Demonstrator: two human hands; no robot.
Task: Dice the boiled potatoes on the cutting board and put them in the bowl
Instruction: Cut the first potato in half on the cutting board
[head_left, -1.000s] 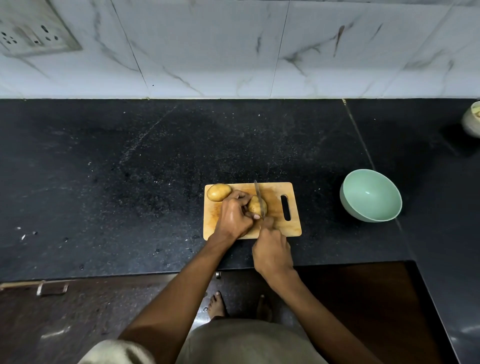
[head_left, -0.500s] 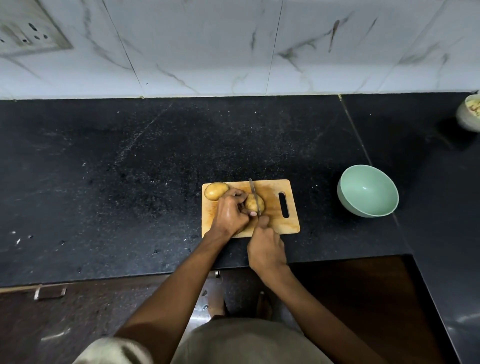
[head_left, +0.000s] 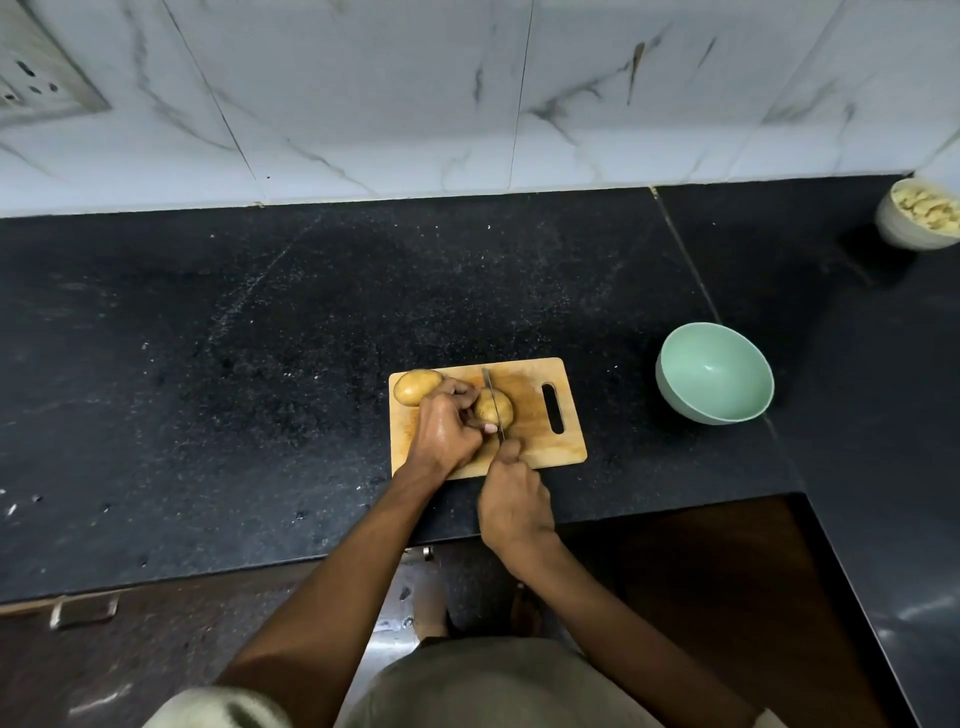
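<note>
A wooden cutting board (head_left: 540, 441) lies on the black counter near its front edge. On it, my left hand (head_left: 447, 423) grips a yellow-brown potato (head_left: 506, 408) from the left. My right hand (head_left: 511, 499) holds a knife (head_left: 493, 402) whose thin blade lies across the top of that potato, pointing away from me. A second whole potato (head_left: 415, 385) rests at the board's far left corner, just behind my left hand. The empty mint-green bowl (head_left: 714, 371) stands to the right of the board.
A white bowl (head_left: 917, 218) with pale cut pieces sits at the far right by the marble wall. A wall socket (head_left: 36, 83) is at the upper left. The counter turns toward me along the right side, with a dark wooden surface (head_left: 675, 571) below its front edge.
The view has shifted slightly. The knife blade has drawn a little toward me across the potato; both hands keep their hold.
</note>
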